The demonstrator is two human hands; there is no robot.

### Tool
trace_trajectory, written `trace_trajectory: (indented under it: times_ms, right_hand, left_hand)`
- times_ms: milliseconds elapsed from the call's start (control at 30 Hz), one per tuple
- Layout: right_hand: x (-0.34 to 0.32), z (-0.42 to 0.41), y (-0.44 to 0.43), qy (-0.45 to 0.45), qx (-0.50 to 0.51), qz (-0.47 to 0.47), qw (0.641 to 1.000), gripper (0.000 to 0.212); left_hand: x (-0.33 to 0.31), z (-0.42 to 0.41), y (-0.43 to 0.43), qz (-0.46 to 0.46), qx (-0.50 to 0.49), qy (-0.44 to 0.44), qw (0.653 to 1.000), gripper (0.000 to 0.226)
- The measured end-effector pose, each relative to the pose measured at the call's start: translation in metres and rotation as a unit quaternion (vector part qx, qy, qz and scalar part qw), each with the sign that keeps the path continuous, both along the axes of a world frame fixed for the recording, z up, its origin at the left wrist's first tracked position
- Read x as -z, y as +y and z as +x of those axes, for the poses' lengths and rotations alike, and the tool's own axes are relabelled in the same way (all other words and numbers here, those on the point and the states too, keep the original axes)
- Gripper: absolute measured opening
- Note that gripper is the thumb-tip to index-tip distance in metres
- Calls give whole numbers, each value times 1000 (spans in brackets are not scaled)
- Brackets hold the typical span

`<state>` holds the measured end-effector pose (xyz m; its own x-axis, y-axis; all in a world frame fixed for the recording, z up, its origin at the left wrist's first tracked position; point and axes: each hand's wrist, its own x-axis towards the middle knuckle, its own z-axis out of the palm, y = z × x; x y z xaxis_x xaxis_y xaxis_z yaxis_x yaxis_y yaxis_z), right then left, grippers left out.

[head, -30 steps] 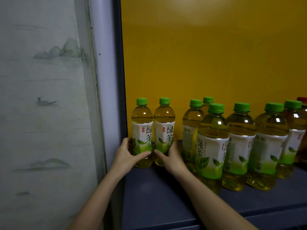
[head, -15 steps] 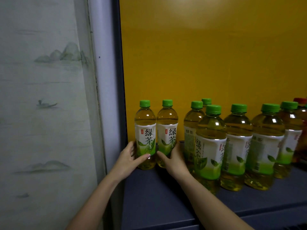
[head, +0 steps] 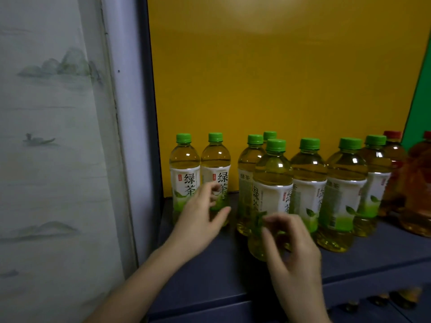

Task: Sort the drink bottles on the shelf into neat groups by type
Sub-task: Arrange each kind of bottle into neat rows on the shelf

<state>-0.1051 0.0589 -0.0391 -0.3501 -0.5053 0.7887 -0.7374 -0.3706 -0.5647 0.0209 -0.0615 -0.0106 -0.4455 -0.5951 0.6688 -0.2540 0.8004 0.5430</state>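
Fingers (head: 207, 191) of the left hand (head: 200, 215) are loosely curled, empty, in front of the second green tea bottle (head: 215, 164). The right hand (head: 293, 250) is blurry by the front bottle (head: 272, 183), so can't tell its grip.

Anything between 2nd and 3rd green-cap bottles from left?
Head view: bare gap between second bottle and third bottle, just yellow back panel behind.

A pale wall covering (head: 46, 194) fills the left of the frame, printed with faint ink mountains (head: 63, 64) at upper left and a small boat (head: 38, 139) lower down. A light upright post (head: 126, 136) borders it. A yellow back panel (head: 279, 78) spans the centre, and a green panel (head: 422, 101) edges the far right.
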Motion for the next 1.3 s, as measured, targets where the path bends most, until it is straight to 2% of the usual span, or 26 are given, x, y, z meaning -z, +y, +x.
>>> trace_trajectory:
  times_ms: [67, 133, 267, 433, 533, 667, 833, 1000, 1200, 1300]
  right_hand:
    - [6, -12, 5, -26, 50, -18, 998, 36]
    - [13, -22, 3, -30, 81, 16, 996, 46]
    - [22, -27, 2, -27, 90, 93, 991, 63]
    - [19, -21, -1, -9, 88, 158, 984, 82]
    - [15, -17, 0, -8, 92, 167, 982, 84]
    - [21, -17, -3, 54, 121, 142, 981, 77]
    - [22, -25, 3, 23, 127, 119, 984, 79]
    - [17, -30, 10, 21, 89, 152, 984, 82]
    - [10, -22, 9, 21, 13, 174, 984, 67]
    - [8, -18, -2, 28, 2, 196, 980, 69]
  left_hand:
    - [4, -22, -4, 36, 24, -48, 998, 59]
    - [5, -38, -11, 68, 43, -59, 995, 66]
    - [3, -55, -20, 130, 88, -45, 987, 59]
    - [8, -64, -27, 171, 101, -37, 979, 61]
    - [9, -65, -26, 173, 104, -24, 979, 61]
    - [7, -58, -20, 163, 137, -32, 977, 63]
    - [6, -30, 0, 187, 174, -19, 967, 54]
    - [8, 12, 17, 241, 188, 3, 952, 64]
    - [9, 56, 11, 292, 193, 11, 937, 62]
    - [7, 66, 8, 291, 184, -6, 939, 77]
